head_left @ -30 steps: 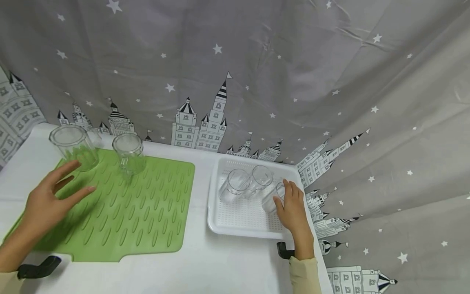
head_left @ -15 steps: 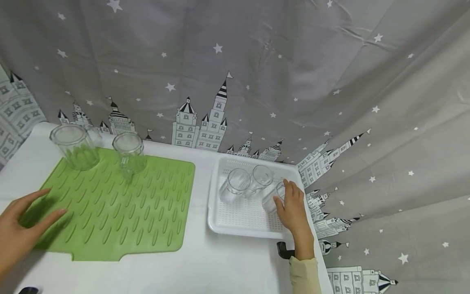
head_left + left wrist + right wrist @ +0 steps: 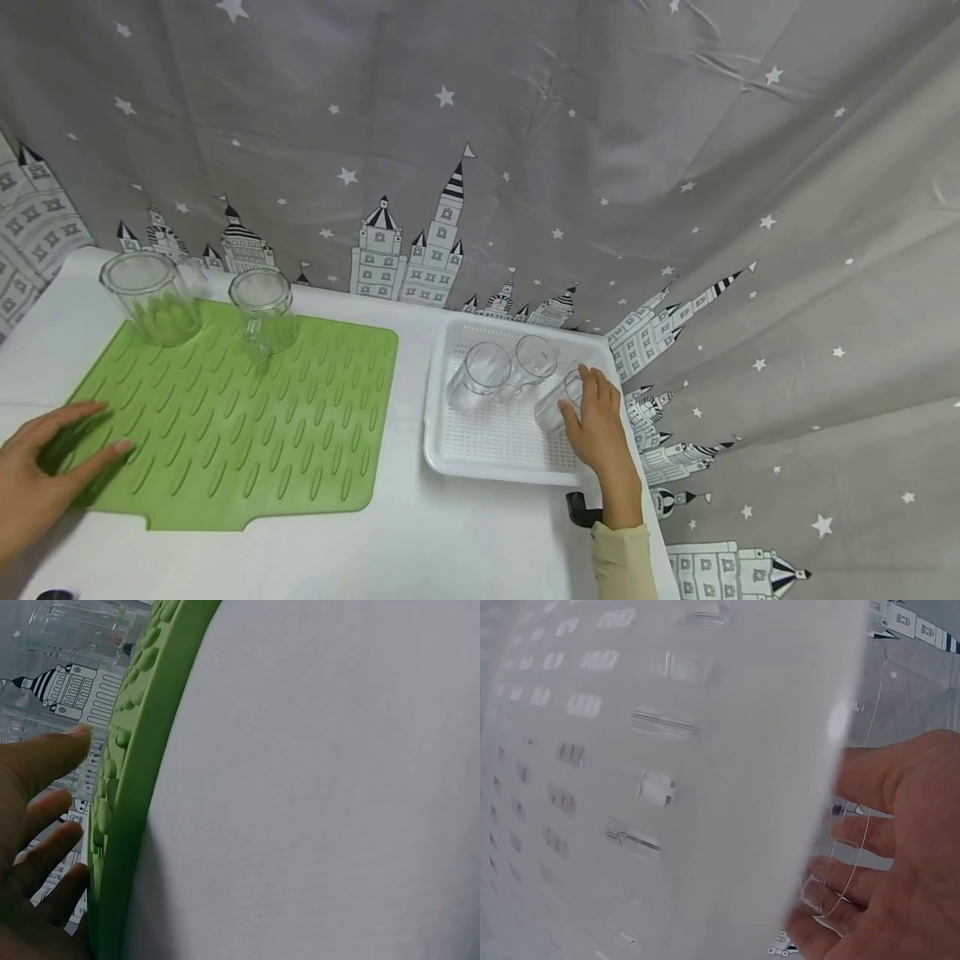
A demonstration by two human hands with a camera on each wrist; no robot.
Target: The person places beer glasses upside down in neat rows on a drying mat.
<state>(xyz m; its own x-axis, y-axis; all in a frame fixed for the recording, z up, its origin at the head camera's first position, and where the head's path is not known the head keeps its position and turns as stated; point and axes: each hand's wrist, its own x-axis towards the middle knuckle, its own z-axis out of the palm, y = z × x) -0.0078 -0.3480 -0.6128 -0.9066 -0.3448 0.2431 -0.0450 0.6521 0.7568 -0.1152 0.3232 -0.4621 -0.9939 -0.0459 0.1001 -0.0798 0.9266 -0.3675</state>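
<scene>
My right hand (image 3: 597, 423) grips a clear glass cup (image 3: 552, 412) at the right side of a white perforated plastic basket (image 3: 510, 472). In the right wrist view the basket wall hides part of that cup, and its rim (image 3: 864, 844) shows against my fingers. Two clear glass mugs, a left one (image 3: 480, 379) and a right one (image 3: 536, 358), stand beside it in the basket. My left hand (image 3: 37, 479) hovers low at the left edge of a green drying mat (image 3: 300, 417), thumb and fingers spread apart, holding nothing.
At the mat's back edge stand a large glass mug (image 3: 153, 304) and a smaller glass mug (image 3: 266, 312). A white cloth (image 3: 420, 533) covers the table. Behind and to the right hangs a grey curtain (image 3: 525, 167) with printed castles and stars.
My left hand has drawn back from beside the large mug, toward the mat's near left edge. My right hand keeps its grip on the cup in the basket.
</scene>
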